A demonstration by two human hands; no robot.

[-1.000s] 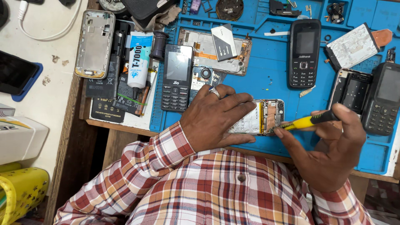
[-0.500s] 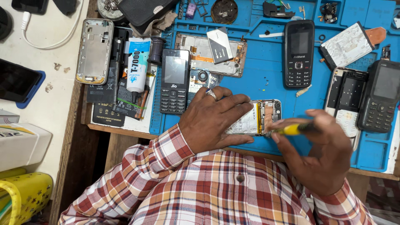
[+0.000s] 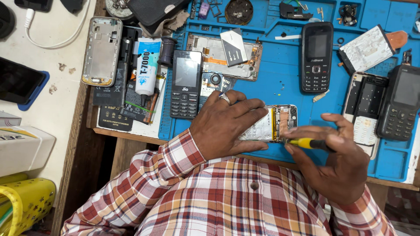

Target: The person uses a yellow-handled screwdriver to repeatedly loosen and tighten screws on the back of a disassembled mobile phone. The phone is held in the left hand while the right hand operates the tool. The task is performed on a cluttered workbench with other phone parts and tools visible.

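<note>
An opened smartphone lies back-up on the blue repair mat, its battery and board exposed. My left hand, with a ring on one finger, presses flat on its left part and holds it in place. My right hand grips a yellow-handled screwdriver, whose tip touches the phone's lower right edge. Plaid sleeves cover both forearms.
Black keypad phones lie on the mat with an opened phone frame and a white keypad part. A glue tube and a silver frame sit left. A yellow basket is low left.
My right hand has turned and drawn closer to the phone, so the screwdriver now lies more level with its tip at the phone's edge. The left hand stays pressed down.
</note>
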